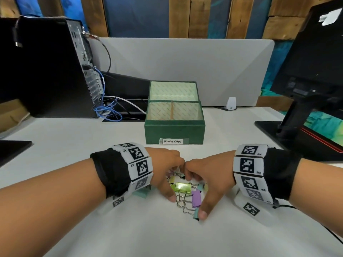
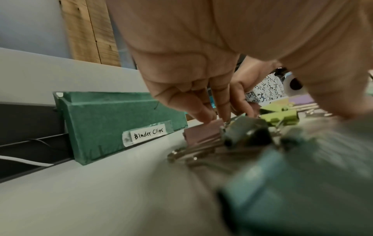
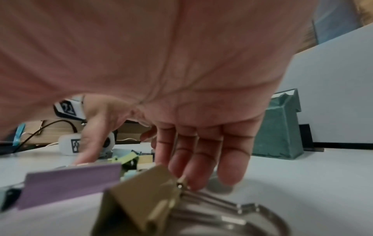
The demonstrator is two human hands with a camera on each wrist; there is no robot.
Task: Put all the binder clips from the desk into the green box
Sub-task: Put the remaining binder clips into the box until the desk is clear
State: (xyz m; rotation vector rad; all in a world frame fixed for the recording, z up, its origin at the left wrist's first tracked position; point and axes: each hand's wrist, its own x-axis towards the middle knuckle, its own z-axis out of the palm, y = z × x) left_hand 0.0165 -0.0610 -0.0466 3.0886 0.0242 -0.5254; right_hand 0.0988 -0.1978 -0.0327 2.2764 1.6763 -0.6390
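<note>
Both hands' grip cups binder clips (image 1: 182, 188); green box (image 1: 174, 133) label: "Binder Clips".

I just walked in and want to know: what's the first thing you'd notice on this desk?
A pile of colourful binder clips lies on the white desk, with the left hand and right hand cupped around it. Just behind stands the open green box, labelled "Binder Clips".

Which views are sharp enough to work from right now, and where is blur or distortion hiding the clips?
Head view: sharp, with wide-angle bending at the edges; both hands ring the binder clips, green box clear. Left wrist view: label readable, but the nearest teal clip is badly out of focus. Right wrist view: right hand fills the frame, soft; olive clip blurred.
</note>
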